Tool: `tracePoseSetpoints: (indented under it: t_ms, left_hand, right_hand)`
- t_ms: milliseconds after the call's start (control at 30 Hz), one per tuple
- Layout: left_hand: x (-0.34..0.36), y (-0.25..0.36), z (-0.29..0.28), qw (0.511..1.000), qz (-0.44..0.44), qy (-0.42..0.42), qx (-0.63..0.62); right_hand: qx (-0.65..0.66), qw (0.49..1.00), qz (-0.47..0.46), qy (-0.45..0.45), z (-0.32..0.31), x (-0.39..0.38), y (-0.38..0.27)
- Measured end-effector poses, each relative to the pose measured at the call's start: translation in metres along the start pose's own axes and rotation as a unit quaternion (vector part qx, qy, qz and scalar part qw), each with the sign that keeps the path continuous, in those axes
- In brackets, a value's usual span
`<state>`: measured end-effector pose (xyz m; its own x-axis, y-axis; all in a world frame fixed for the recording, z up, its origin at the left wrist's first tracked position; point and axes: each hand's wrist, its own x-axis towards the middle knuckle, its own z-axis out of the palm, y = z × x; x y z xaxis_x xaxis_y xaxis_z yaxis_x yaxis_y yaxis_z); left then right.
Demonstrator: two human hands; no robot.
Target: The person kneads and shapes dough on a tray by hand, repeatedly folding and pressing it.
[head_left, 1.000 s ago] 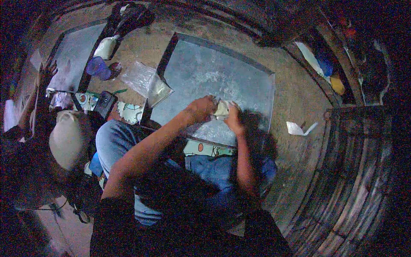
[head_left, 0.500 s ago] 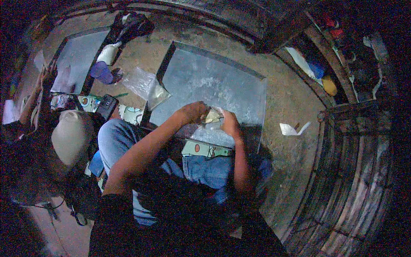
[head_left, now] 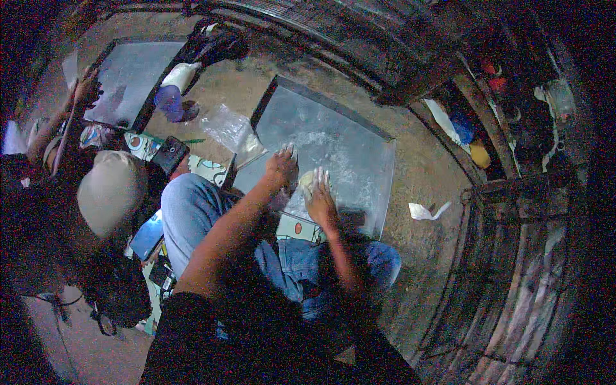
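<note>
On the grey metal tray (head_left: pixel 355 160) in front of me, dusted with white powder, lies a pale lump of dough (head_left: pixel 307 178). My right hand (head_left: pixel 320 196) rests over it, open, fingers stretched out flat and whitened at the tips. Just left of the dough is my left hand (head_left: pixel 282 168), also open with fingers extended and powdery, on or just over the tray. A clear plastic bag (head_left: pixel 226 128) with something pale in it lies over the tray's left edge.
At left a co-worker in a beige cap (head_left: pixel 110 192) has hands (head_left: pixel 83 90) at another tray (head_left: pixel 138 77). Between us lie a white bag (head_left: pixel 179 76), purple cup (head_left: pixel 169 102) and dark phone (head_left: pixel 171 156). White paper (head_left: pixel 428 210) lies right; wooden structures (head_left: pixel 487 122) border that side.
My hands were closed around the dough together; now they are apart and opened, the dough down on the tray beneath my right hand. The view has shifted slightly.
</note>
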<state>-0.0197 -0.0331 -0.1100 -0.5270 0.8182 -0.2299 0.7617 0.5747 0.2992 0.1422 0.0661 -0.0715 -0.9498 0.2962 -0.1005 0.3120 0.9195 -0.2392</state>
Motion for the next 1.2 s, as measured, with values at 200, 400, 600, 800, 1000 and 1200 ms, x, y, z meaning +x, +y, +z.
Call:
tracePoseSetpoints:
  t_ms: [200, 400, 600, 800, 1000, 1200]
  left_hand:
    - [-0.006, -0.004, 0.006, 0.997, -0.062, 0.031, -0.032]
    - [-0.022, 0.016, -0.023, 0.994, -0.099, -0.017, -0.045]
    - [-0.012, 0.013, 0.001, 0.993, -0.098, 0.014, -0.063]
    - [-0.004, 0.005, 0.011, 0.995, -0.082, 0.062, -0.007]
    - [-0.012, 0.000, -0.011, 0.997, -0.051, 0.052, -0.024]
    - [-0.021, -0.013, -0.012, 0.998, -0.062, -0.004, -0.023]
  right_hand:
    - [-0.055, 0.991, 0.123, 0.008, 0.008, 0.068, -0.020]
    - [-0.077, 0.970, 0.212, 0.087, 0.000, 0.139, -0.023]
    - [-0.094, 0.973, 0.179, 0.109, -0.001, 0.190, -0.002]
    - [-0.206, 0.974, 0.005, 0.098, 0.008, 0.155, -0.005]
    - [-0.083, 0.985, -0.003, 0.148, 0.012, 0.054, -0.024]
    - [-0.193, 0.951, -0.084, -0.225, -0.043, -0.007, -0.069]
